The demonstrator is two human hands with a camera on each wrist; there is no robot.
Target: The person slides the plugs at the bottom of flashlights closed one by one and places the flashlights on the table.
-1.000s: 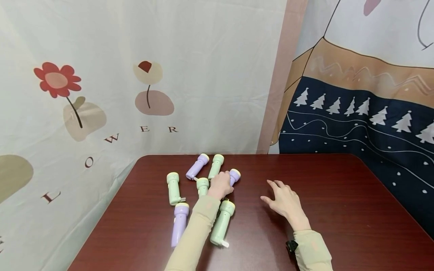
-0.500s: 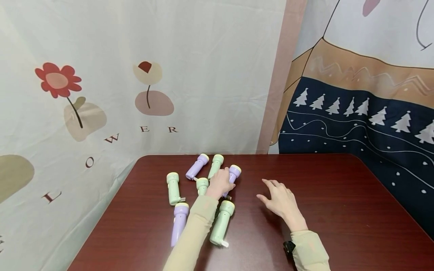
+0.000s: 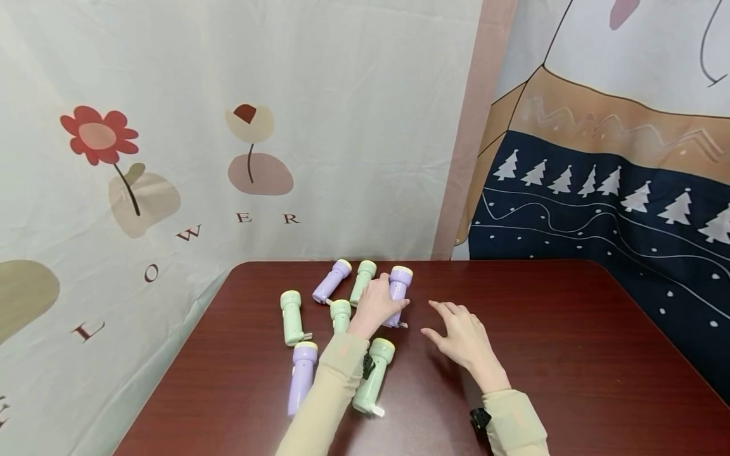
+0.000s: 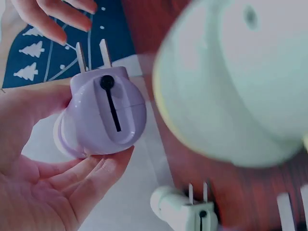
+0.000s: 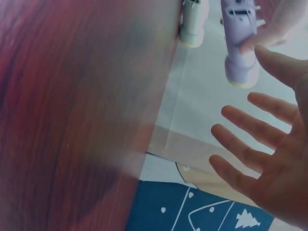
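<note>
My left hand [image 3: 373,308] grips a purple flashlight [image 3: 401,285] between thumb and fingers, its yellow-rimmed head upward. In the left wrist view, the base of this purple flashlight [image 4: 108,113] faces the camera, with two flat metal plug prongs folded out and a black slider slot. To its right, my right hand [image 3: 464,342] hovers over the table with fingers spread, holding nothing. The right wrist view has the purple flashlight [image 5: 240,48] just beyond the thumb of my right hand [image 5: 269,149]. Directly behind the left hand lies a green flashlight [image 3: 363,282].
On the dark red table [image 3: 570,354], several more flashlights lie to the left: purple at the back [image 3: 332,282], green in the middle [image 3: 341,315], green at left [image 3: 291,318], purple in front [image 3: 302,377]. A green one [image 3: 374,373] lies by the left wrist. Printed curtains [image 3: 365,126] hang behind.
The purple flashlight has come up in my left hand and shifted slightly right, tilting more upright. My right hand has moved left toward it, fingers still spread.
</note>
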